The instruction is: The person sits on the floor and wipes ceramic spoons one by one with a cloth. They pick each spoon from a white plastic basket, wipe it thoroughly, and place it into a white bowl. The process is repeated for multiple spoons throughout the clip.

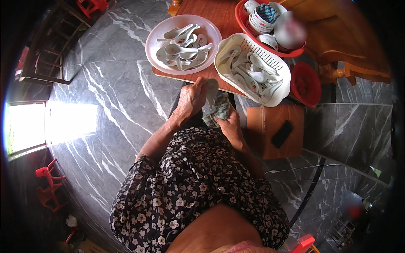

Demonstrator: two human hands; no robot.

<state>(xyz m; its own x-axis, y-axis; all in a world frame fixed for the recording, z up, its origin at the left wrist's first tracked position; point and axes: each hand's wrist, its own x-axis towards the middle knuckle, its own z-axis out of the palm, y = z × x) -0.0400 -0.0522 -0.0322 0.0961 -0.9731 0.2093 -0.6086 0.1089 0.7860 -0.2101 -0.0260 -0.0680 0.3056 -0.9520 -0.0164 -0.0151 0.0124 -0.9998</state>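
My left hand (191, 99) holds a white spoon (211, 89) with a faint floral pattern, up by its bowl, in front of the table edge. A grey-green cloth (219, 111) is gripped in my right hand (231, 122), against the lower part of the spoon, whose end is hidden. Beyond my left hand, a translucent round basin (152, 60) on the wooden table (204, 9) holds many white spoons (180, 50). To its right a white slotted plastic basket (221, 71) holds more spoons (255, 74), some with red flower patterns.
A red basin (242, 23) with stacked bowls (257, 22) and a checked cloth (267, 13) stands at the back right. Beside the basket is a smaller red bowl (305, 83). A dark phone (282, 134) lies on an orange-brown padded stool (261, 126). Red plastic chairs (50, 177) stand far left.
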